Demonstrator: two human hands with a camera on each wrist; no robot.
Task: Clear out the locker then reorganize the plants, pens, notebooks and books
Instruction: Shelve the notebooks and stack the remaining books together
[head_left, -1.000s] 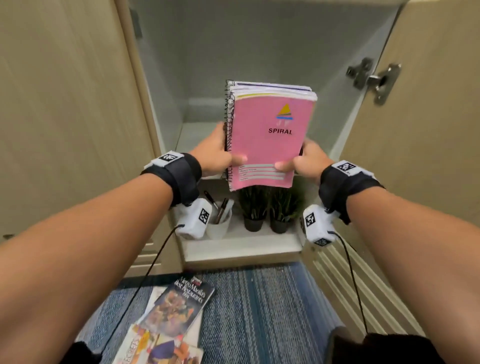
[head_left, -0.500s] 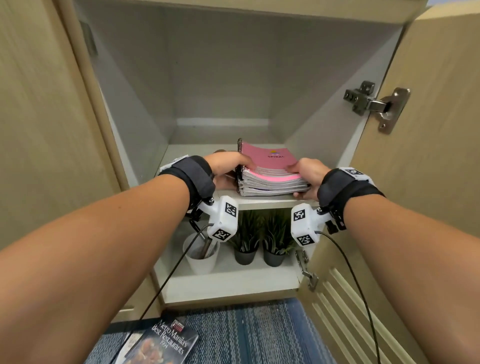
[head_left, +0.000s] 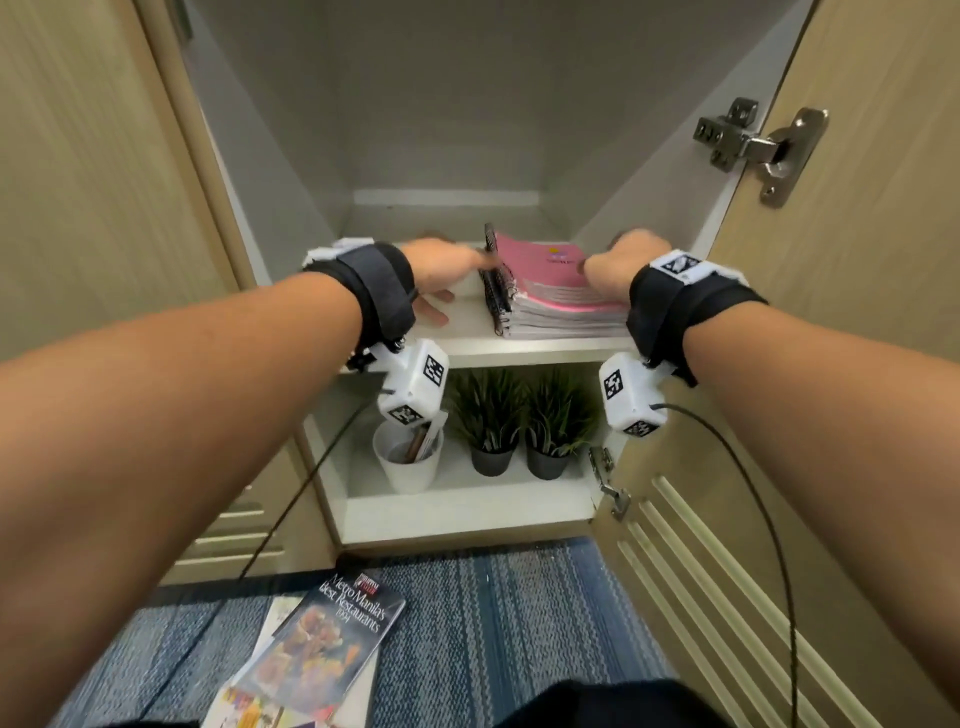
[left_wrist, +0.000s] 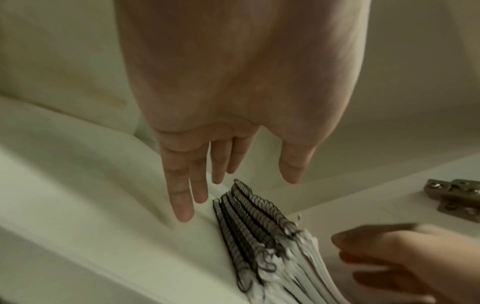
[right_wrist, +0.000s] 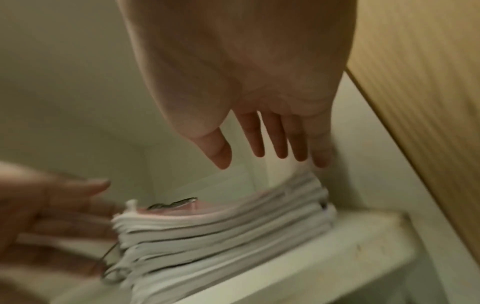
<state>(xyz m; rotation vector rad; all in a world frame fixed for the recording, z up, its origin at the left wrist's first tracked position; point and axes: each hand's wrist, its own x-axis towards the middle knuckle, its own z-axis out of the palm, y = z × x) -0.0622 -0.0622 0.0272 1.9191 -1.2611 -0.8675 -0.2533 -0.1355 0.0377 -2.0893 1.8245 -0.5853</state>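
A stack of spiral notebooks (head_left: 545, 291) with a pink one on top lies flat on the locker's upper shelf (head_left: 467, 338), spirals (left_wrist: 249, 222) to the left, page edges (right_wrist: 223, 230) toward me. My left hand (head_left: 441, 270) is just left of the spirals, fingers (left_wrist: 182, 197) straight and spread, holding nothing. My right hand (head_left: 618, 265) hovers at the stack's right edge, its fingers (right_wrist: 275, 135) straight too. On the lower shelf stand two small potted plants (head_left: 514, 421) and a white cup with pens (head_left: 408, 457).
The locker door (head_left: 857, 312) stands open on the right with metal hinges (head_left: 753, 145). Books and magazines (head_left: 322, 639) lie on the blue striped carpet in front of the locker. A closed wooden panel is at the left.
The notebook stack went from held upright in both hands to lying flat on the upper shelf. Both hands have let go and drawn slightly away to its sides.
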